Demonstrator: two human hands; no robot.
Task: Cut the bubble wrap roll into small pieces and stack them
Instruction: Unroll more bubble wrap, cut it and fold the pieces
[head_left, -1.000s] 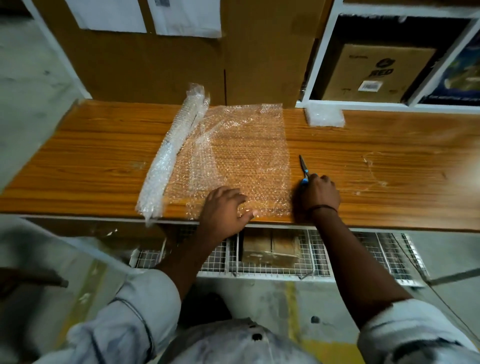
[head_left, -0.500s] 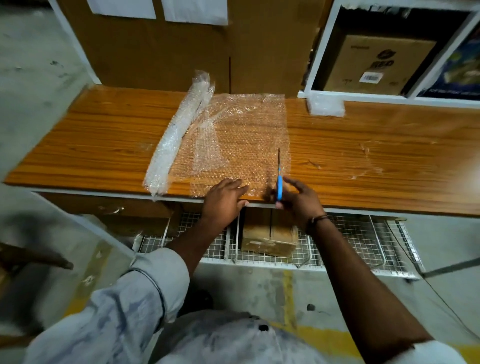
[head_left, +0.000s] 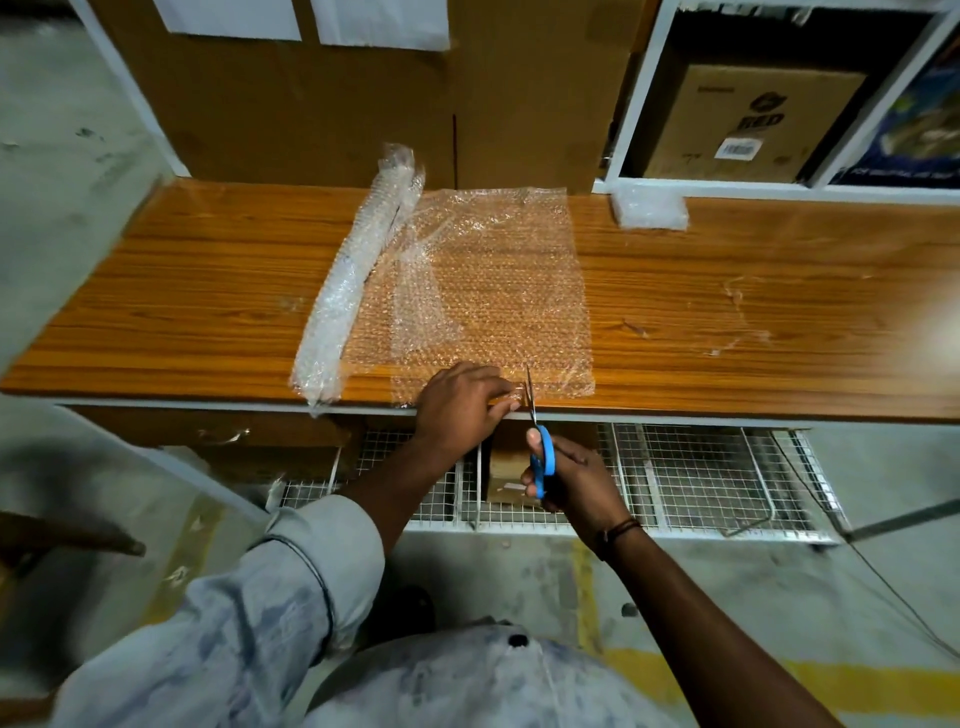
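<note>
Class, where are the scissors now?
Head view: scissors in the right hand at the table's near edge, blades at the bubble wrap, beside the left hand.

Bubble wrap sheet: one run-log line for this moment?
left hand: presses bubble wrap sheet at near edge | right hand: grips scissors, blades at sheet edge | roll: left of sheet | piece stack: far right
</note>
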